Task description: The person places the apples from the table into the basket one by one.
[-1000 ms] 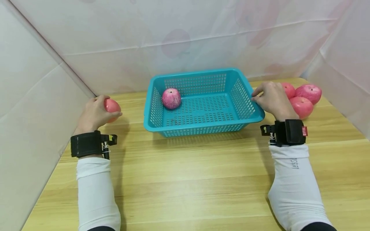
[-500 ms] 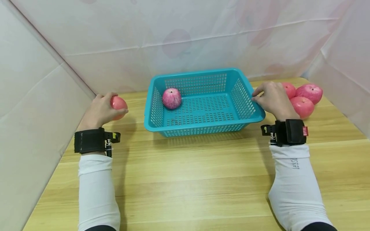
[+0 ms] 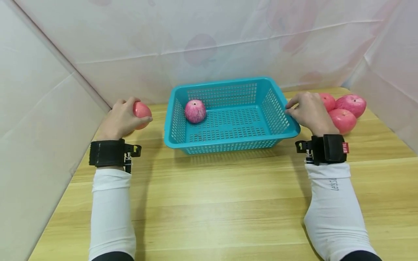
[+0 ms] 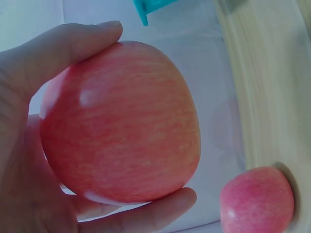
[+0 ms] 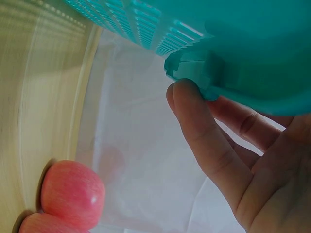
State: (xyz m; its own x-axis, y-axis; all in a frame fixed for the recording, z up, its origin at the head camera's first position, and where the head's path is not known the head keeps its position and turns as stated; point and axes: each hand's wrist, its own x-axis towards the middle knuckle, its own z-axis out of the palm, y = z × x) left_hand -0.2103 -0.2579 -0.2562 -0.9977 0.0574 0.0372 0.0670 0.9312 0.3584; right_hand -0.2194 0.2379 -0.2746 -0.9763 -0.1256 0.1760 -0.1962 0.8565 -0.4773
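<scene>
My left hand [image 3: 120, 117] grips a red apple [image 3: 142, 114] between thumb and fingers, raised above the table left of the blue plastic basket [image 3: 228, 142]. In the left wrist view the held apple [image 4: 121, 124] fills the palm side, with thumb and fingers on opposite sides. A second apple [image 4: 257, 200] rests on the table beyond it, almost wholly hidden by the hand in the head view. My right hand [image 3: 310, 112] pinches the basket's right rim with thumb and fingertips. Inside the basket, near its left end, sits a striped pinkish-red apple [image 3: 195, 111].
Right of the right hand stand several red apples close together, among them a striped one [image 3: 351, 105] and a plainer one [image 3: 343, 120]. The wooden table [image 3: 222, 203] meets a pale cloth wall [image 3: 140, 47] behind the basket and on both sides.
My left hand has lifted the apple and carried it to the right and away from me, toward the basket. The right hand and the basket stay in place.
</scene>
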